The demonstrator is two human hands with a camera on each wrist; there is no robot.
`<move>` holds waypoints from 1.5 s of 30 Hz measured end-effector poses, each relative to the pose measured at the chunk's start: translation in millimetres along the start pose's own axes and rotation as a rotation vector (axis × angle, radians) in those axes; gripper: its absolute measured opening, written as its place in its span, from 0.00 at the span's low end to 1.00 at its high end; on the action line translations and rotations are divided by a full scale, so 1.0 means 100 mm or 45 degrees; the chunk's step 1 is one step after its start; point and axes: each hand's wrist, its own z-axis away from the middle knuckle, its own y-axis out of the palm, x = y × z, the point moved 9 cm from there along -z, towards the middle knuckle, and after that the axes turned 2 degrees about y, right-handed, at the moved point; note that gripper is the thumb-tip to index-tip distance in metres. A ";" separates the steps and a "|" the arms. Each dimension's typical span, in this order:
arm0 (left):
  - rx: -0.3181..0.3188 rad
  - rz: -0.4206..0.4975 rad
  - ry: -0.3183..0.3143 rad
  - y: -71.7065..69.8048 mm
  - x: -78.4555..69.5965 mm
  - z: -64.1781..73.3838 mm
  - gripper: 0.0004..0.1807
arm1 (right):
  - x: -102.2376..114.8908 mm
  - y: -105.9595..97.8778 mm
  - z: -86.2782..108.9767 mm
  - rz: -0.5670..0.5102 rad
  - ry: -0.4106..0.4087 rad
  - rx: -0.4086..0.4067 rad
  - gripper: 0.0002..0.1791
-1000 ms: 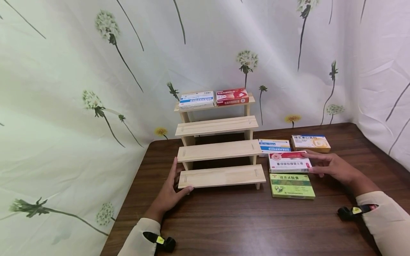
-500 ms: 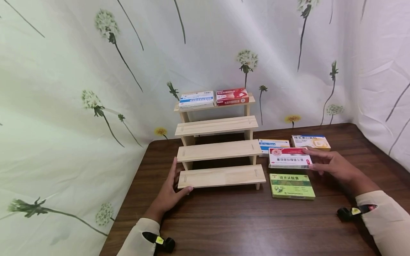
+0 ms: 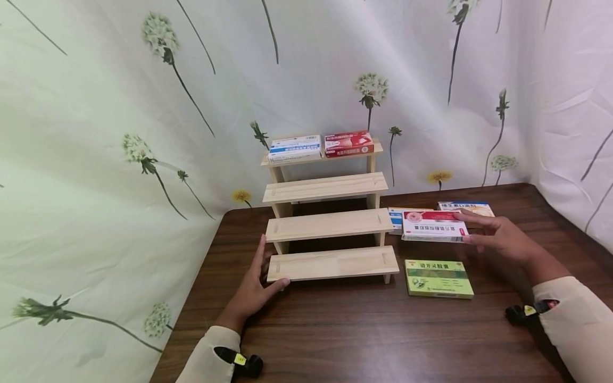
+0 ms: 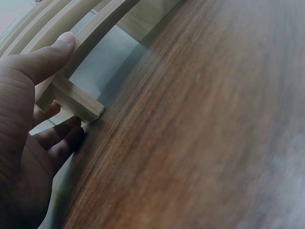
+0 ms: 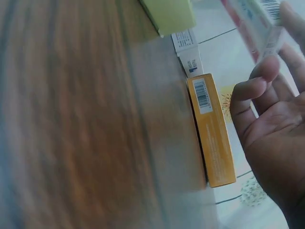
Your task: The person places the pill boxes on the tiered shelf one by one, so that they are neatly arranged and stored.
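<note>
Our right hand (image 3: pixel 508 244) pinches the red-and-white box (image 3: pixel 433 229), just raised farther from the green box (image 3: pixel 438 278) and seemingly free to carry above the table (image 3: pixel 345 330); our left hand (image 3: pixel 251 292) grips the stepped rack (image 3: pixel 330 264) at its end.

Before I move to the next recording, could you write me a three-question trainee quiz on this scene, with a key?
1. What is the right hand holding?
2. True or false: the left hand is holding a carton.
3. How many cartons lie on the top shelf?

Key:
1. The red-and-white carton.
2. False; it touches the wooden stand.
3. Two: a white-and-blue carton and a red carton.
</note>
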 end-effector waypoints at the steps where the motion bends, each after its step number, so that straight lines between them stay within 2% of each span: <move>1: 0.002 0.002 0.002 0.00 0.00 0.00 0.68 | 0.01 -0.01 0.00 0.004 0.004 -0.008 0.34; 8: 0.002 0.001 0.009 0.00 -0.01 0.00 0.68 | 0.10 -0.12 -0.07 -0.024 0.018 -0.033 0.35; 15: 0.003 -0.003 0.016 -0.01 -0.01 -0.01 0.68 | 0.30 -0.23 -0.15 -0.078 -0.078 -0.050 0.36; 26: 0.004 0.007 0.010 0.00 -0.02 -0.02 0.68 | 0.51 -0.41 -0.24 -0.008 0.004 -0.084 0.34; 37: 0.002 0.005 0.014 0.00 0.00 -0.02 0.68 | 0.86 -0.40 -0.35 -0.106 -0.068 -0.077 0.34; 45: 0.001 0.002 0.003 0.00 0.01 -0.01 0.68 | 0.99 -0.31 -0.45 -0.106 -0.062 -0.036 0.33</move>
